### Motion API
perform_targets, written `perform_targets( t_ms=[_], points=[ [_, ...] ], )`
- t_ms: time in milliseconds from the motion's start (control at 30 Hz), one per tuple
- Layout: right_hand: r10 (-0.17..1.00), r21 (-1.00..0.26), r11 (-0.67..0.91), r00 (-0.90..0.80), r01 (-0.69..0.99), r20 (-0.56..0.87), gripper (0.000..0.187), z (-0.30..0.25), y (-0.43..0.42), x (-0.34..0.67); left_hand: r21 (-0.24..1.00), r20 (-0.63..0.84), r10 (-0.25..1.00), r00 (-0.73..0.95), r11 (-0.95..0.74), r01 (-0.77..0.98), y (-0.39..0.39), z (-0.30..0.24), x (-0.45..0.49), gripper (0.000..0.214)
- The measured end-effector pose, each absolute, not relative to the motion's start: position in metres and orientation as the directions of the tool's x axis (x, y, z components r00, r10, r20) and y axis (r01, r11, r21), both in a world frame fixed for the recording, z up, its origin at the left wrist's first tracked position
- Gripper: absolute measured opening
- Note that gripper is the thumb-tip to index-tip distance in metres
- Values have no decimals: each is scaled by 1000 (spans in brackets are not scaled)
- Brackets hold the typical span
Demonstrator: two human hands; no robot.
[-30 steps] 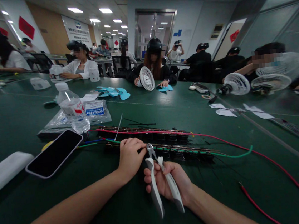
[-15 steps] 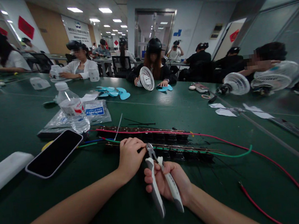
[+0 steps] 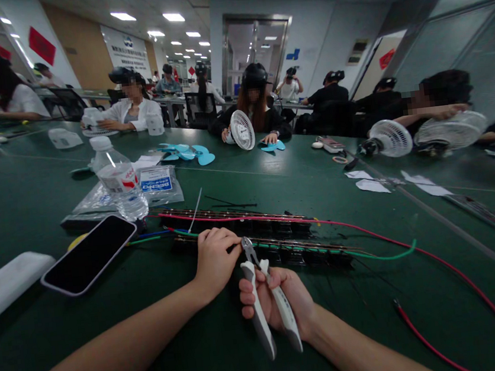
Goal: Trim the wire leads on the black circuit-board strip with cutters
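My right hand (image 3: 283, 300) is wrapped round the diagonal cutters (image 3: 281, 301), which have white and grey handles. The handles stand apart, and the cutter jaws meet the near black strip (image 3: 308, 251) beside my left fingertips. My left hand (image 3: 217, 260) lies over that strip with its fingers curled and thumb against forefinger; whatever is between them is hidden. A green wire (image 3: 390, 257) and thin copper-coloured wires run along the near strip. Behind it lies a second black strip (image 3: 274, 225) with a red wire (image 3: 345, 224) along it. A pale cable tie tail (image 3: 195, 209) sticks up left of centre.
To the left are a phone (image 3: 90, 255), a white bar (image 3: 11, 284), a water bottle (image 3: 117, 179) and a plastic bag (image 3: 171, 185). A red cable (image 3: 478, 287) loops on the right. Blue fan blades (image 3: 185, 152) lie farther back; co-workers sit beyond with fan parts (image 3: 242, 129).
My hands and the cutters hold nearly the same place; the handles have shifted very slightly. At the far right, a co-worker's hand and fan guard have moved.
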State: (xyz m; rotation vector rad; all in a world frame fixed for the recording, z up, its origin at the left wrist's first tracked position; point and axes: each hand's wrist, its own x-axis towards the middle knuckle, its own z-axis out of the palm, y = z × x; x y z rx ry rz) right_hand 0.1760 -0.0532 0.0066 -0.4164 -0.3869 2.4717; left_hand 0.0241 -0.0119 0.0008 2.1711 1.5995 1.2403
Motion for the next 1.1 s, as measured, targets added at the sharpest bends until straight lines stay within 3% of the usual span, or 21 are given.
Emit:
perform_targets(
  t_ms=[833,1100],
  points=[
    [624,-378,-766,-743,-521,-241,15,9,-57,172,561,513,855,80,-404,722,-13,0,24,9],
    [672,-449,-712,-710,-540,-212,14,10,-58,171,573,502,862,75,-396,718,-13,2,24,10]
  ],
)
